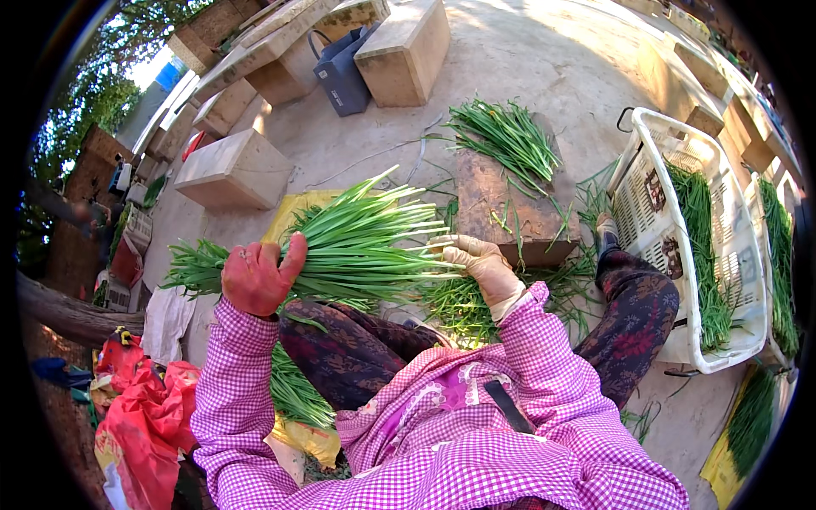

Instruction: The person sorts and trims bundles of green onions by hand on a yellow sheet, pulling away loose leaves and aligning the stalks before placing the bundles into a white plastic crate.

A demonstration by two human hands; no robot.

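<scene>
My left hand [264, 271], in a reddish glove, is closed around a thick bundle of long green leafy stalks, likely garlic chives [357, 248]. The pale stem ends fan out to the right. At those ends, my right hand [481, 264], in a pale glove, has its thumb and fingers at a few stems; whether it pinches them is unclear. Beyond it stands a low wooden block [497, 204] with a looser pile of the same greens [507, 137] on top. More cut greens [462, 306] lie on the ground below my right hand.
A white plastic crate [688, 255] holding greens stands at the right, beside my foot. Concrete blocks [233, 169] and a dark blue bag [344, 73] are farther off. Yellow sheeting [306, 440] with greens lies by my left leg; red cloth or plastic [146, 421] is at lower left.
</scene>
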